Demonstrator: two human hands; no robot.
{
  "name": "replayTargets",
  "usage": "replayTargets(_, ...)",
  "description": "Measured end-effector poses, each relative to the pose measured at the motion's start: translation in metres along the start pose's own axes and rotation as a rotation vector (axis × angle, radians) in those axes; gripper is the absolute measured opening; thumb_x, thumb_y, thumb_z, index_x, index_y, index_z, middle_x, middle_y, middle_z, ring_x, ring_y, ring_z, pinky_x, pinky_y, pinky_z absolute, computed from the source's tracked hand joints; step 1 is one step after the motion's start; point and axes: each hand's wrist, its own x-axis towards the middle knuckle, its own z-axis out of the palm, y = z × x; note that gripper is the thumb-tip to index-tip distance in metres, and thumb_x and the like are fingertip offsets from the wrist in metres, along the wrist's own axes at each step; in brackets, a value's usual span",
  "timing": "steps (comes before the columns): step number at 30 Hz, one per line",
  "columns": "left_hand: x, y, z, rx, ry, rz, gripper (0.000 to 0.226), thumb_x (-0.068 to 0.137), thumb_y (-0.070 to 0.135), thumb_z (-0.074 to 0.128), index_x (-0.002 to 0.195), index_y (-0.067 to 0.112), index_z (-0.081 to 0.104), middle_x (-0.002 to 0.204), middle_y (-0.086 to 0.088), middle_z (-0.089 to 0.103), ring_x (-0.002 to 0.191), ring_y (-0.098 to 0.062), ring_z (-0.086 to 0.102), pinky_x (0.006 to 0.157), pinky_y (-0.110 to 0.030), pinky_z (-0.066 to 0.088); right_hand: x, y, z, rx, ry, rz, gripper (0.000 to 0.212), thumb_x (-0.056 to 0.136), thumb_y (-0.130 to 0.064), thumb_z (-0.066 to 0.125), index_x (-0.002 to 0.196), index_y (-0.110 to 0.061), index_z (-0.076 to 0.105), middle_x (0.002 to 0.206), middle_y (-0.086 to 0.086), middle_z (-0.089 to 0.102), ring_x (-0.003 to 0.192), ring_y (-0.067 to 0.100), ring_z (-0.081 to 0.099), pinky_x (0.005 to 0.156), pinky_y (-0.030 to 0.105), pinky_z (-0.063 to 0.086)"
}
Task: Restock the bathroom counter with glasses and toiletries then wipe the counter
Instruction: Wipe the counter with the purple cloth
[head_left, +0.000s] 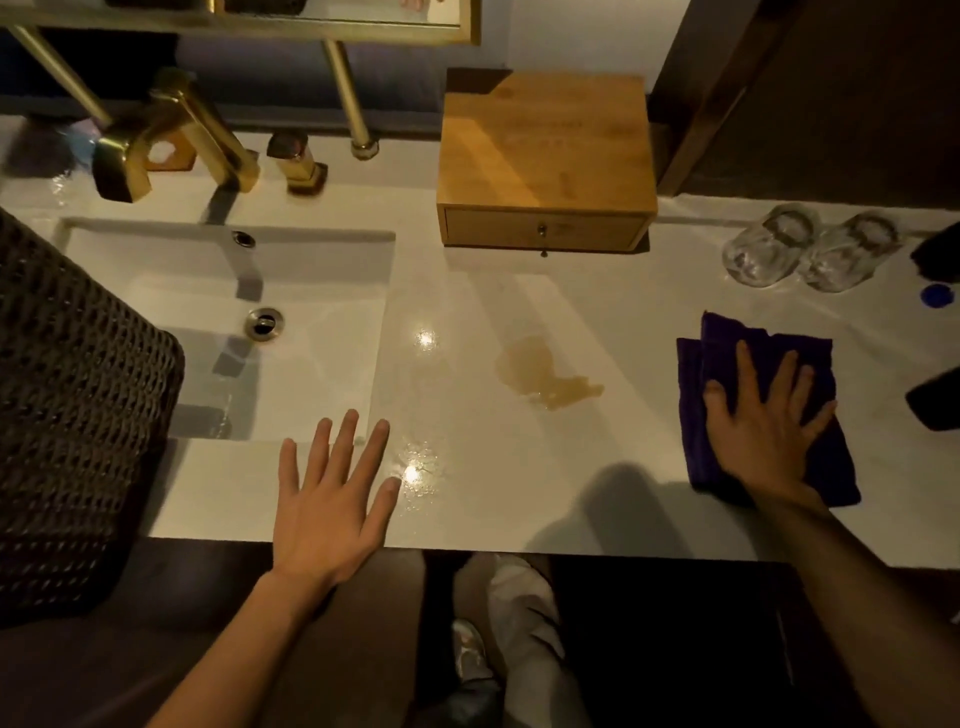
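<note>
A folded purple cloth (737, 343) lies on the white counter (519, 493) at the right. My right hand (763, 421) presses flat on it, fingers spread. My left hand (332, 488) hovers open over the counter's front edge beside the sink, holding nothing. A brownish spill (545, 371) sits on the counter between the two hands. Two clear glasses (810, 252) stand upside down side by side at the back right. A wooden box (545, 156) with a small drawer stands at the back centre.
The white sink (228, 332) fills the left, with a gold faucet (171, 135) behind it. A dark woven basket (67, 415) stands at the far left. Dark objects (935, 400) and a blue cap (937, 294) sit at the right edge. Wet patches glint near the sink.
</note>
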Motion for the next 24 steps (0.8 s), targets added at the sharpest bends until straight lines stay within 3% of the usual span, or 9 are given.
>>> replayTargets(7,0.002,-0.001,0.004,-0.004,0.036,0.024,0.066,0.099,0.062,0.012,0.16,0.038,0.004,0.17,-0.003,0.012,0.157,-0.028,0.008,0.123,-0.062,0.006,-0.003,-0.065,0.01,-0.064,0.02,-0.114,0.068,0.092,-0.066,0.012,0.153,-0.041,-0.002,0.164,0.016,0.0,0.151,0.034,-0.006,0.116,0.064,-0.007)
replayTargets(16,0.004,0.0,0.002,0.029,0.027,0.024,0.065,0.1,0.061,0.016,0.16,0.038,0.006,0.168,-0.003,0.019,0.157,-0.028,0.01,0.123,-0.062,0.009,-0.032,-0.151,0.023,-0.113,0.018,-0.492,0.068,0.094,-0.064,0.013,0.155,-0.036,0.002,0.164,0.017,0.005,0.15,0.04,0.002,0.116,0.067,0.003)
replayTargets(20,0.003,-0.001,0.002,0.034,0.025,0.017,0.065,0.1,0.061,0.015,0.16,0.038,0.005,0.168,-0.003,0.021,0.157,-0.027,0.01,0.123,-0.062,0.011,-0.066,-0.137,0.032,-0.074,0.049,-0.581,0.067,0.094,-0.062,0.025,0.156,-0.035,0.016,0.164,0.015,0.013,0.151,0.036,0.011,0.118,0.064,0.007)
replayTargets(24,0.003,-0.001,0.002,0.031,0.03,0.012,0.065,0.1,0.061,0.016,0.16,0.038,0.006,0.168,-0.002,0.022,0.157,-0.026,0.01,0.123,-0.062,0.012,-0.076,-0.078,0.031,-0.058,0.065,-0.588,0.068,0.091,-0.067,0.032,0.153,-0.039,0.024,0.163,0.014,0.018,0.15,0.033,0.017,0.12,0.058,0.008)
